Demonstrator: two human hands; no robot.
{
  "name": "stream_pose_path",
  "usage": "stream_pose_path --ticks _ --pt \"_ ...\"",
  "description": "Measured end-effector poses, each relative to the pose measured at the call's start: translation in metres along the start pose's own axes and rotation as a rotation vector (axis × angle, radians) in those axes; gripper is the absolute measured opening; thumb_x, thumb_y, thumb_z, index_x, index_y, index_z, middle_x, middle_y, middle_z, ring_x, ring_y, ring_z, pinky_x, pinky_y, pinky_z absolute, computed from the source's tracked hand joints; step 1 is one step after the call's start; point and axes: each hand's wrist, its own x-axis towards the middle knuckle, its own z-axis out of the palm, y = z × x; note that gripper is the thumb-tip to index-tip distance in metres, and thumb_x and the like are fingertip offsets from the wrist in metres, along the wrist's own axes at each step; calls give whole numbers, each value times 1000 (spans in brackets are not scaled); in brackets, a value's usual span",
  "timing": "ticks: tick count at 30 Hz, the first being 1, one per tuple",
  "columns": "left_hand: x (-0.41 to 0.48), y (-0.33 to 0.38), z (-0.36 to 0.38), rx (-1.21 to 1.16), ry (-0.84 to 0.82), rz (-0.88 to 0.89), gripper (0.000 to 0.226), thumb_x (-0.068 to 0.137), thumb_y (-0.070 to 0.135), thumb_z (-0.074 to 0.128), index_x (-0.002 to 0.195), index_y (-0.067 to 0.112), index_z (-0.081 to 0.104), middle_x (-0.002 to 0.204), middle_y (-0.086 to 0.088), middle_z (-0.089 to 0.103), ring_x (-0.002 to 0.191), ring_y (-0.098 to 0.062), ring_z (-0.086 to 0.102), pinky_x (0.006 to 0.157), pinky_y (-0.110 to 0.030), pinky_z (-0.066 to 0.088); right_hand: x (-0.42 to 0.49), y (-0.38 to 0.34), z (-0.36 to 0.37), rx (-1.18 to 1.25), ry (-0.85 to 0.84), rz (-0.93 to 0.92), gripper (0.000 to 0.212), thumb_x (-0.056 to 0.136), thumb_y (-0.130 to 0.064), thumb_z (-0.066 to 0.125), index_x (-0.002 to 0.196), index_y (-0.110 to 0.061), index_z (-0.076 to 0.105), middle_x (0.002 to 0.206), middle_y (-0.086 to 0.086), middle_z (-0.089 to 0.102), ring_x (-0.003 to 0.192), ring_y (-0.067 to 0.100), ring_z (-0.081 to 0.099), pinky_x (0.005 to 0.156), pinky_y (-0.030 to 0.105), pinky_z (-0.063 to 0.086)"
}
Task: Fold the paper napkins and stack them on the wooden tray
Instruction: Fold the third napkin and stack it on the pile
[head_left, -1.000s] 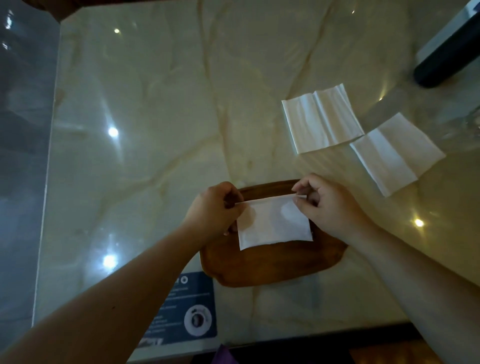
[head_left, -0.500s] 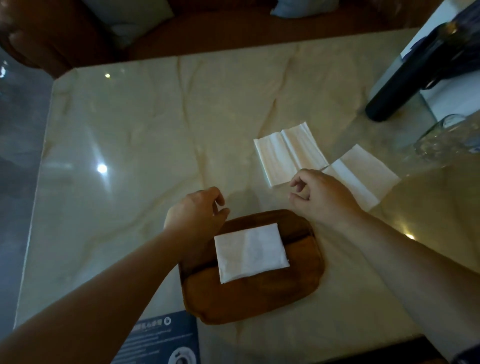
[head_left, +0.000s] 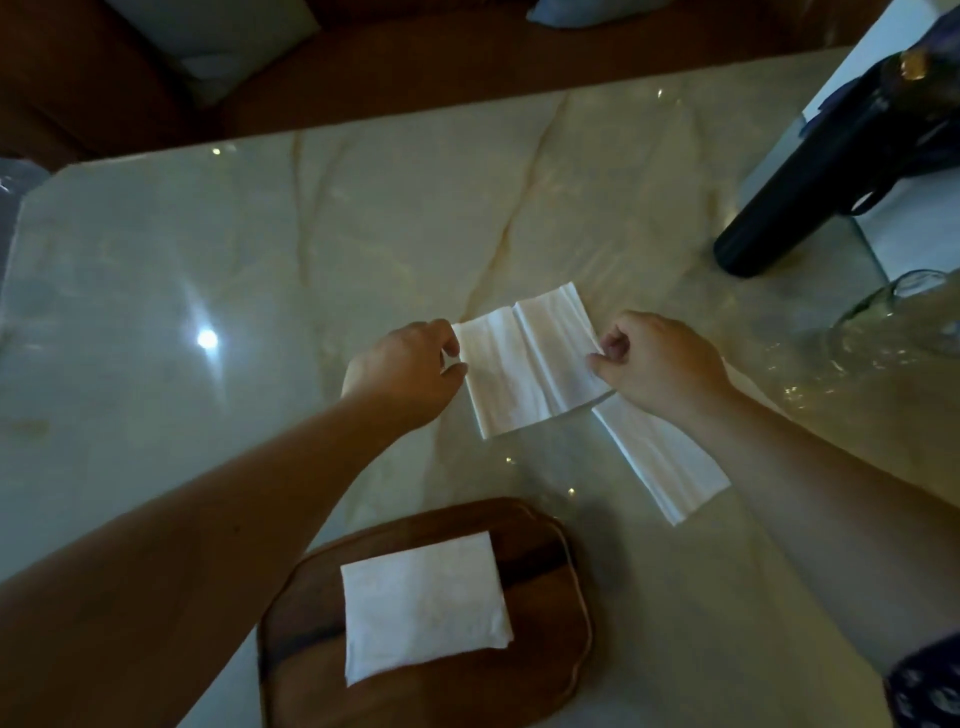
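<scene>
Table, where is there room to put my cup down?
The table is bare on the left, beyond the left hand, and along the far edge. It is crowded on the right: two napkins, a dark bottle, a glass.

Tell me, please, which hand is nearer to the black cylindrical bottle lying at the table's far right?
Right. The right hand pinches the unfolded white paper napkin's right edge, toward the black cylindrical bottle; the left hand holds its opposite edge, farther away.
</scene>
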Motion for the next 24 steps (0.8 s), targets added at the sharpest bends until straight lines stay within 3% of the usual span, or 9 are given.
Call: stream_pose_path --ticks 9,13,19,24 --pt "44 14 14 109 -24 -38 41 89 38 56 124 19 46 120 -6 53 104 -29 58 77 -44 51 25 9 4 -129 -103 -31 18 77 -42 66 76 -26 57 79 -5 62 78 21 60 65 32 46" --pt "47 11 17 180 -39 -41 28 90 41 52 109 20 55 108 -4 55 98 -28 58 71 -37 44 30 9 4 -55 -99 -66 10 80 -32 64 74 -26 58 76 -7 61 76 19 58 60 28 37" --pt "14 3 15 104 -18 -94 15 86 36 54 86 23 63 93 1 56 88 -24 58 67 -32 41 47 -2 -4 43 -44 -144 5 76 -25 65 75 -20 62 73 -5 63 77 21 61 65 32 48" --pt "-20 3 16 51 -53 -151 18 87 39 53 87 24 63 87 4 62 76 -19 57 61 -29 45 58 -29 -6 48 -68 -272 2 75 -22 65 77 -21 63 72 -6 62 78 23 64 68 34 50"
